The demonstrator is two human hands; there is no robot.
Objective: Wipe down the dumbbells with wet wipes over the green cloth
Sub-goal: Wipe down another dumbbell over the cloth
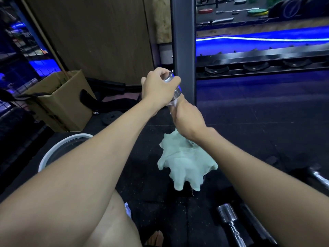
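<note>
The left hand [157, 86] was up high, fingers curled round the top end of a chrome dumbbell [175, 90], gripping it tilted in the air; that grip looked meant to steady the weight while the other hand worked. The right hand [188, 118] was wrapped lower down on the same dumbbell, fingers closed round the bar with a scrap of pale wet wipe [173, 104] peeking out above its knuckles; so both hands were clamped on the one piece, close together, one above the other. Directly beneath them the green cloth [185, 164] lay crumpled on the dark rubber floor [249, 132]; a sensible spot, I'd say, to catch drips and grime as the wipe ran along the metal. Another chrome dumbbell [229, 218] lay on the floor near the right forearm, well apart from the cloth; whether cleaned or not, I could not tell. A white-rimmed bucket [53, 150] sat to the left, under the left forearm; a cardboard box [60, 100] stood behind it.
</note>
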